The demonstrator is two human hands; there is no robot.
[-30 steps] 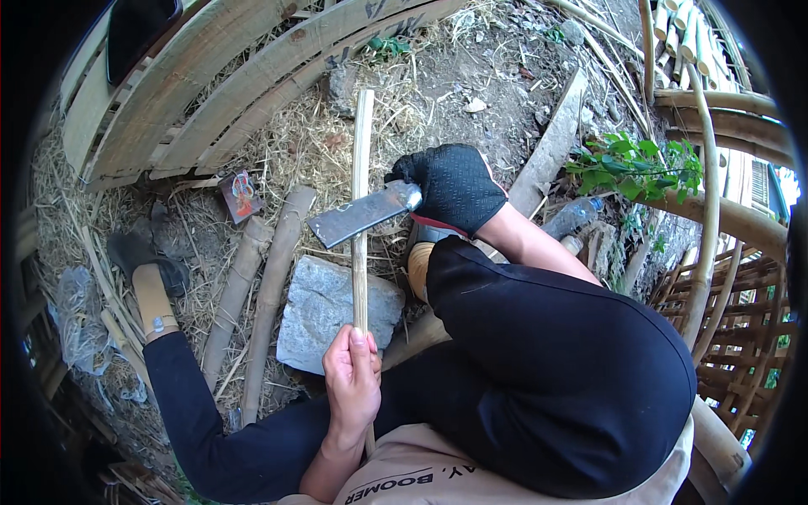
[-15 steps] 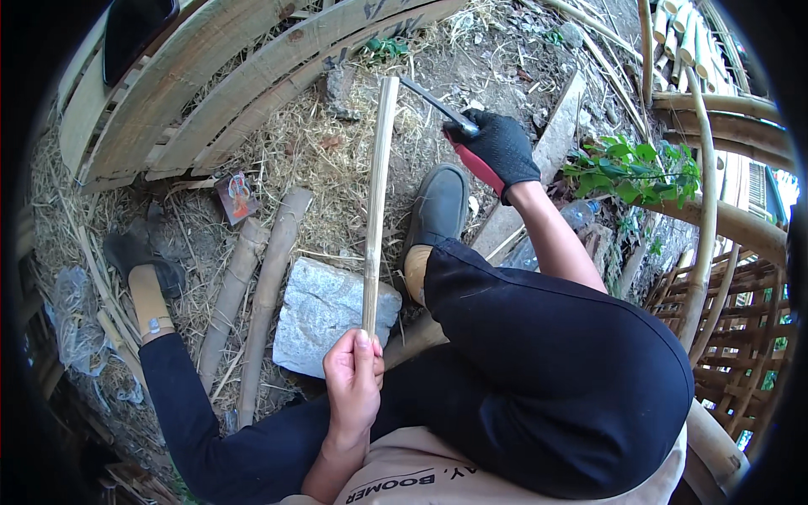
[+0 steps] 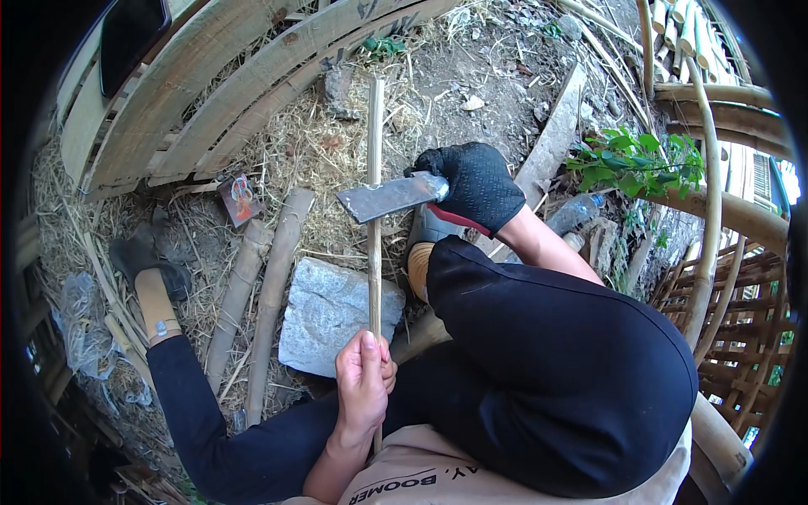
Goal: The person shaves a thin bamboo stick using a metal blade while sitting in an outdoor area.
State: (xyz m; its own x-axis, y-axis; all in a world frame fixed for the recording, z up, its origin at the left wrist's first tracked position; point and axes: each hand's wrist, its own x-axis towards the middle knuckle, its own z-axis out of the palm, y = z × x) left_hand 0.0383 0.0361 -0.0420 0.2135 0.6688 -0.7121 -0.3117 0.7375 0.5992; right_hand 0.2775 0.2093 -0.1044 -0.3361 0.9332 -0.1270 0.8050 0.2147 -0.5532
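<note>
My bare left hand (image 3: 364,383) is closed round the lower part of a long, pale split-bamboo stick (image 3: 375,126), which stands up away from me, its far end over the straw. On my right hand (image 3: 481,187) is a black and red glove, its fingers wrapped round a knife (image 3: 387,199) whose handle is mostly hidden. The broad, dark, square-ended blade lies across the stick about midway up, in front of it; whether the edge bites into it I cannot tell. Beneath the stick's lower half is a pale stone block (image 3: 324,316).
Two bamboo poles (image 3: 278,295) lie left of the stone. A slatted wooden panel (image 3: 202,93) with a dark phone (image 3: 133,38) on it fills the upper left. At right are a clear plastic bottle (image 3: 576,212), a leafy plant (image 3: 635,164) and bamboo rails (image 3: 741,223).
My right hand has brought the knife down and toward me, from the stick's far tip to its middle, turning the blade's flat side into view. The stick has tilted slightly left.
</note>
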